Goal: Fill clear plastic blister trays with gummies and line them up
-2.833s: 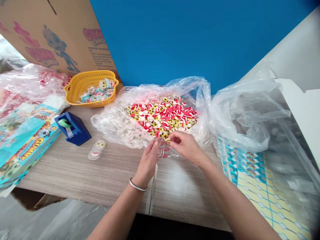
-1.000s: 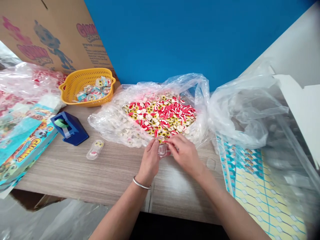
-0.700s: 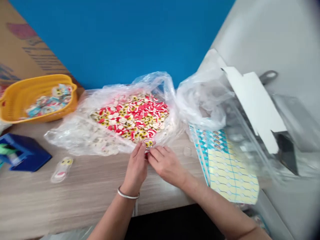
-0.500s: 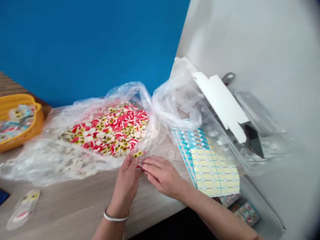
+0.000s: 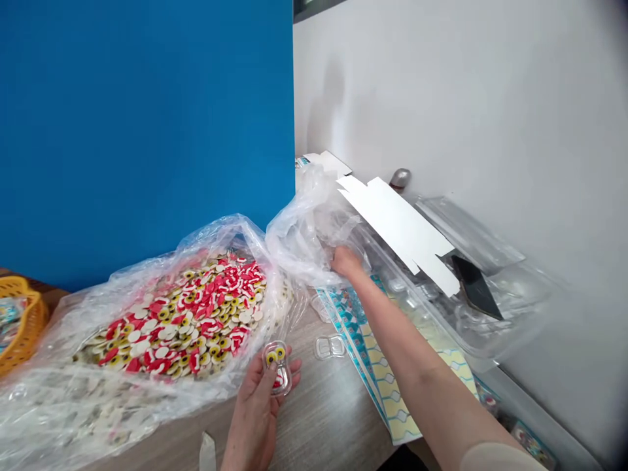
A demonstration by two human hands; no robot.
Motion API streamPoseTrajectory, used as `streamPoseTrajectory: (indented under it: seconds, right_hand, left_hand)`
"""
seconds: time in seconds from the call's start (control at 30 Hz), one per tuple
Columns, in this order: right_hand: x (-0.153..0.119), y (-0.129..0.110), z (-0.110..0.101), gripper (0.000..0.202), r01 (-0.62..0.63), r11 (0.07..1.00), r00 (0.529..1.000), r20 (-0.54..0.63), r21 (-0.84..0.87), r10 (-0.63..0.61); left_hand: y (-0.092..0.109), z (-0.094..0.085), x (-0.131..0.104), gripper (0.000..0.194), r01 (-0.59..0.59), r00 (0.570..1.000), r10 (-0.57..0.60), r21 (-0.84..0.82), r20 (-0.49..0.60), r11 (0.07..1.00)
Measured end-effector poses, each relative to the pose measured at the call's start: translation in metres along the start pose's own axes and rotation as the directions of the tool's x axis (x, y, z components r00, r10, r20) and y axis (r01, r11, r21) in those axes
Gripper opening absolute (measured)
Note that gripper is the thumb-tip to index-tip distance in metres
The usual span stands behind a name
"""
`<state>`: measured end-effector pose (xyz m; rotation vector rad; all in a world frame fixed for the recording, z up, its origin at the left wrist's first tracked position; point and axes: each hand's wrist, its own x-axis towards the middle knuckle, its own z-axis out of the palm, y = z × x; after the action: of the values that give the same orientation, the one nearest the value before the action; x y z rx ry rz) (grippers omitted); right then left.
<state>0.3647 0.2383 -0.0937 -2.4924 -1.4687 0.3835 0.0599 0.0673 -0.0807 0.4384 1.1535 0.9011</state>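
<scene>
My left hand point(image 5: 260, 405) grips a small clear plastic case point(image 5: 277, 369) with yellow eye pieces at its top and a red-and-white mouth piece lower down. The thumb presses on its front. My right hand point(image 5: 347, 263) reaches into a crumpled clear plastic bag point(image 5: 307, 226) at the back; its fingers are hidden in the plastic. Left of the hands lies a large open plastic bag point(image 5: 122, 281) heaped with red, white and yellow eye and mouth pieces point(image 5: 196, 314). An unfilled clear plastic case point(image 5: 330, 347) rests on the table between my hands.
Printed sticker sheets point(image 5: 387, 386) lie under my right forearm. To the right stands a clear plastic bin point(image 5: 471, 343) with a white card piece point(image 5: 400, 222) and a dark flat piece point(image 5: 475, 284) on it. A yellow basket point(image 5: 34, 320) is at the left; a blue panel point(image 5: 147, 131) rises behind.
My right hand has left the case and moved up and forward into the crumpled bag. My left hand keeps the case, now lower in view. The camera view has shifted to the right.
</scene>
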Motion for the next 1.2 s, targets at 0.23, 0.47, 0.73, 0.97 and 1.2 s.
streamPoseTrajectory:
  seconds: [0.23, 0.47, 0.73, 0.97, 1.2]
  right_hand:
    - [0.012, 0.021, 0.011, 0.04, -0.054, 0.995, 0.998, 0.018, 0.089, 0.053]
    - [-0.001, 0.025, 0.013, 0.027, -0.023, 0.983, 0.999, -0.019, 0.18, 0.027]
    - [0.001, 0.012, 0.014, 0.018, -0.095, 0.936, 0.991, -0.054, 0.339, 0.12]
    - [-0.03, 0.013, -0.012, 0.026, 0.098, 0.805, 0.938, -0.323, 0.585, 0.121]
    - [-0.179, -0.035, -0.006, 0.049, 0.139, 0.371, 0.956, -0.027, 0.918, -0.291]
  left_hand:
    - [0.0, 0.004, 0.002, 0.061, -0.024, 1.0, 0.024, 0.002, 0.017, 1.0]
    - [-0.001, 0.007, -0.002, 0.052, -0.017, 0.999, 0.017, -0.01, 0.03, 1.0]
    - [-0.003, 0.005, -0.01, 0.045, -0.029, 0.998, 0.029, -0.004, 0.048, 1.0]
    - [0.001, 0.005, -0.012, 0.03, -0.003, 1.0, 0.005, -0.096, 0.018, 0.995]
    - [-0.004, 0.009, -0.014, 0.042, -0.03, 0.986, 0.076, -0.29, 0.147, 0.957]
